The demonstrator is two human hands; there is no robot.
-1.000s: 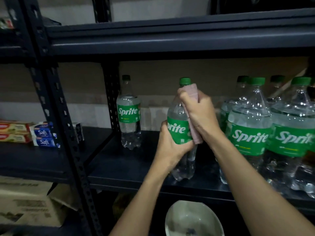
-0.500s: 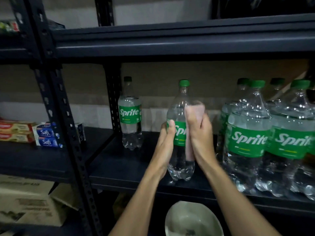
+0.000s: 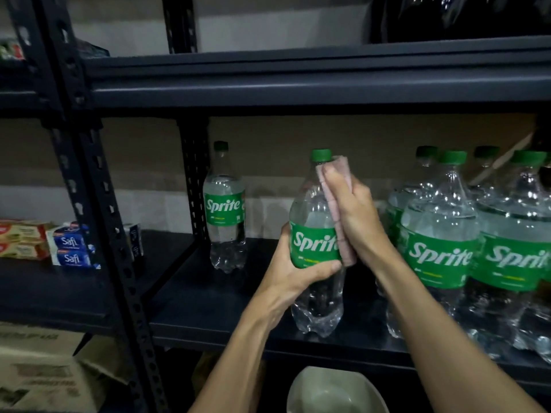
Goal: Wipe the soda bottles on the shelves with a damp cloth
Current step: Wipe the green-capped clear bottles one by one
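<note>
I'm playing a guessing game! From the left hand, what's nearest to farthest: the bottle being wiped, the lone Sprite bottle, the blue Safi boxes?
1. Bottle being wiped: gripped by the left hand.
2. Lone Sprite bottle: left, further back.
3. Safi boxes: far left, neighbouring shelf.

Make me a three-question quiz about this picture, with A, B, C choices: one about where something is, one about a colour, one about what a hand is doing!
1. Where does the lone Sprite bottle stand?
A. Left of the held bottle
B. On the top shelf
C. Inside a box

2. What colour is the cloth?
A. Blue
B. Pink
C. Yellow

3. What is the left hand doing?
A. Hanging loose
B. Holding a box
C. Gripping the held bottle

Answers:
1 A, it stands alone beside the shelf post.
2 B, pink shows under the right hand.
3 C, its fingers and thumb curl round the bottle at the green label.
</note>
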